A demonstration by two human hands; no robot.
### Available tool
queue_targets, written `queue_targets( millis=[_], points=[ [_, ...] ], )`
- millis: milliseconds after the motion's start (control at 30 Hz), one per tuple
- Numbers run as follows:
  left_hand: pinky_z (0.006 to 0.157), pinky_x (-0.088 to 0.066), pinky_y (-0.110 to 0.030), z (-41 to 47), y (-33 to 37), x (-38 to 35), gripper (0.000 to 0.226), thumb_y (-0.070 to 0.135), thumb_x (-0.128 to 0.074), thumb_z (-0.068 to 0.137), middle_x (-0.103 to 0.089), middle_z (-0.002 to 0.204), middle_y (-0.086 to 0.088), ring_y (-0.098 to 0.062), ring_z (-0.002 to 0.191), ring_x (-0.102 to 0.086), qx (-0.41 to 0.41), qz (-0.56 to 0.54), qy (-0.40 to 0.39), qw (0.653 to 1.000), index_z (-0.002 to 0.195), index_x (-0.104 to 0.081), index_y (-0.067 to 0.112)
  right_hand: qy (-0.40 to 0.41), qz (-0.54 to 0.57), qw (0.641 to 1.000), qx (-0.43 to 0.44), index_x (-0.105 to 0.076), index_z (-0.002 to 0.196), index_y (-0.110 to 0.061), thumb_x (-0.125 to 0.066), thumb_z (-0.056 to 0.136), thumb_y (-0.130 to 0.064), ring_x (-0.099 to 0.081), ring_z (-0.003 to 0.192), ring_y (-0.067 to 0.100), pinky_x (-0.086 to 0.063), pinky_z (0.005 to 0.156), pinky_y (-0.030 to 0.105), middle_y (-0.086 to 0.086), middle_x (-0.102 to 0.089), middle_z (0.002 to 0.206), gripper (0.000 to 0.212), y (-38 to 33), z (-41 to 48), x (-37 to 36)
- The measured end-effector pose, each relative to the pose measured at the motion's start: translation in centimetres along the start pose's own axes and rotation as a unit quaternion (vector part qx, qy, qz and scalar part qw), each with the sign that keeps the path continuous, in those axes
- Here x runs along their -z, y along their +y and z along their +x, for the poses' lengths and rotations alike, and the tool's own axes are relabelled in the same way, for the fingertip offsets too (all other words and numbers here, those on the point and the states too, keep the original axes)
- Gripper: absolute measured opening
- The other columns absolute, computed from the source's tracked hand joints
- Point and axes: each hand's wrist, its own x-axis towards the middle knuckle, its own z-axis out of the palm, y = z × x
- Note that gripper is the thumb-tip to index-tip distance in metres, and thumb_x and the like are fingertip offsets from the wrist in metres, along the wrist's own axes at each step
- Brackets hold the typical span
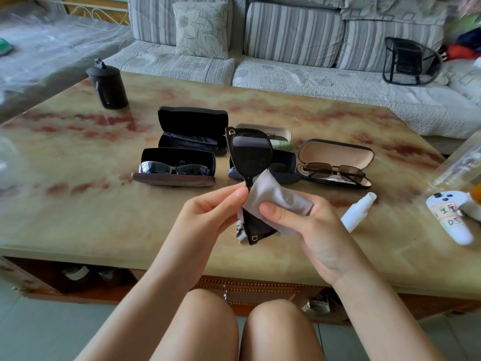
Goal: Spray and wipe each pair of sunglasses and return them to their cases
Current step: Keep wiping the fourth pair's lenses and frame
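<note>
Right hand (312, 230) pinches the grey cloth (273, 191), thumb on top, with the cloth folded over the lower lens of the black sunglasses (251, 157). Left hand (208, 214) pinches the frame near the middle, fingertips touching the cloth edge. Glasses are held on end above the near table edge, upper lens bare and dark, lower temple corner with a gold logo poking out under the cloth. White spray bottle (358, 212) lies on its side on the marble table (78, 204), just right of the right hand. Behind the hands are open cases: a navy case (286, 168) directly behind the held glasses, contents mostly hidden; a white case (263, 130) further back with something green beside it; a beige-lined case (335, 152) on the right holding brown-lens metal glasses (334, 171); a front-left case (177, 178) holding wraparound dark glasses (174, 168); a black case (192, 126) behind that, showing only dark lining. Black cylindrical container (108, 86) stands far left. White controller (453, 220) with a handwritten label lies at the right edge. Striped sofa (286, 40) sits beyond the table.
</note>
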Motion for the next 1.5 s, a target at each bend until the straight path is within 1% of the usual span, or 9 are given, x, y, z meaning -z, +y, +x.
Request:
queue_targets(
  millis=[200,300,367,567,767,967,1100,1300,1500],
  points=[
    [0.07,-0.051,-0.012,-0.1,-0.6,-0.4,0.013,0.027,-0.074,0.066,-0.076,0.077,0.001,-0.003,0.074,-0.069,-0.055,0.036,0.126,0.99,0.077,-0.079,0.024,0.018,-0.146,0.989,0.017,-0.074,0.096,-0.019,-0.075,0.076,-0.029,-0.068,0.092,0.014,-0.051,0.08,0.019,0.001,-0.074,0.09,0.022,0.1,-0.1,-0.2],
    [0.064,-0.047,-0.008,-0.1,-0.6,-0.6,0.014,0.025,-0.073,0.067,-0.072,0.066,0.005,0.0,0.067,-0.066,-0.075,0.051,0.133,0.987,0.078,-0.077,0.017,0.057,-0.146,0.986,0.055,-0.072,0.092,-0.013,-0.078,0.071,-0.025,-0.071,0.086,0.016,-0.056,0.079,0.025,0.003,-0.075,0.086,0.025,0.4,0.1,-0.4],
    [0.064,-0.047,-0.008,-0.1,-0.5,-0.7,0.014,0.023,-0.073,0.069,-0.075,0.072,0.002,-0.001,0.071,-0.068,-0.089,0.052,0.139,0.985,0.079,-0.076,0.014,0.068,-0.155,0.983,0.068,-0.073,0.091,-0.012,-0.079,0.069,-0.026,-0.07,0.082,0.01,-0.054,0.071,0.019,0.0,-0.074,0.083,0.027,0.4,0.1,-0.5],
    [0.078,-0.055,-0.023,-0.2,-0.4,-0.2,0.013,0.025,-0.072,0.07,-0.076,0.087,-0.004,-0.014,0.087,-0.071,-0.06,0.01,0.144,0.988,0.078,-0.079,0.018,0.03,-0.12,0.992,0.034,-0.072,0.1,-0.021,-0.076,0.075,-0.016,-0.07,0.093,0.014,-0.055,0.077,0.024,0.001,-0.075,0.095,0.026,0.7,0.0,0.0],
    [0.064,-0.054,-0.015,-0.1,0.1,-0.3,0.023,0.02,-0.059,0.077,-0.073,0.075,-0.004,-0.007,0.067,-0.068,-0.01,-0.088,0.079,0.993,0.084,-0.078,0.01,0.015,-0.062,0.998,0.022,-0.071,0.105,-0.016,-0.074,0.073,-0.012,-0.071,0.094,0.02,-0.057,0.085,0.029,0.004,-0.076,0.097,0.032,0.5,-0.1,0.2],
    [0.061,-0.047,-0.015,0.4,-0.2,0.5,0.034,0.031,-0.075,0.059,-0.071,0.078,0.004,-0.008,0.071,-0.061,-0.014,0.05,0.077,0.996,0.089,-0.07,0.014,0.01,-0.092,0.995,0.041,-0.073,0.106,-0.017,-0.074,0.078,-0.009,-0.071,0.095,0.021,-0.056,0.09,0.038,0.004,-0.076,0.096,0.029,0.7,-0.3,0.0],
    [0.06,-0.045,-0.011,0.5,-0.7,0.0,0.021,0.029,-0.073,0.073,-0.069,0.071,0.005,-0.002,0.066,-0.062,-0.071,0.121,0.107,0.984,0.084,-0.07,0.011,0.012,-0.137,0.988,0.067,-0.073,0.108,-0.019,-0.074,0.081,-0.009,-0.071,0.093,0.016,-0.057,0.085,0.032,-0.001,-0.076,0.096,0.029,0.8,-0.4,-0.6],
    [0.056,-0.047,-0.019,0.2,-1.1,-1.1,0.025,0.037,-0.067,0.081,-0.069,0.068,-0.014,-0.011,0.061,-0.059,-0.121,0.114,0.184,0.969,0.073,-0.076,0.015,0.032,-0.168,0.979,0.113,-0.071,0.107,-0.018,-0.075,0.081,-0.007,-0.07,0.087,0.009,-0.052,0.075,0.018,-0.005,-0.075,0.092,0.028,1.0,-0.6,-1.7],
    [0.057,-0.041,-0.029,0.3,-1.1,-1.1,0.036,0.04,-0.063,0.087,-0.06,0.07,-0.03,-0.02,0.061,-0.05,-0.136,0.121,0.195,0.964,0.069,-0.074,0.011,0.031,-0.165,0.977,0.129,-0.07,0.111,-0.016,-0.073,0.082,-0.008,-0.07,0.086,0.007,-0.049,0.074,0.013,-0.006,-0.074,0.093,0.03,1.1,-0.7,-2.0]
  ],
)
